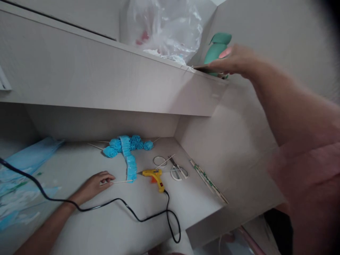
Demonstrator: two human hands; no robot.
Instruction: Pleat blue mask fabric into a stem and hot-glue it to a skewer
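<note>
Our left hand (99, 183) is mostly closed, fingertips pinching a thin stick (121, 182) that reaches the near end of a blue pleated strip (131, 167) on the surface (106, 228). The strip runs back among blue rosettes (110, 151) near the surface's back edge. Right of it we see a yellow glue gun (152, 173), then scissors (174, 163); thin rods (209, 181) follow the right edge toward the front right corner. Our right hand (232, 60) is raised to the shelf's (106, 72) right end, fingers partly bent at a dark flat item (201, 68); we cannot tell whether it grips it. Beside it stands a green container (214, 52).
</note>
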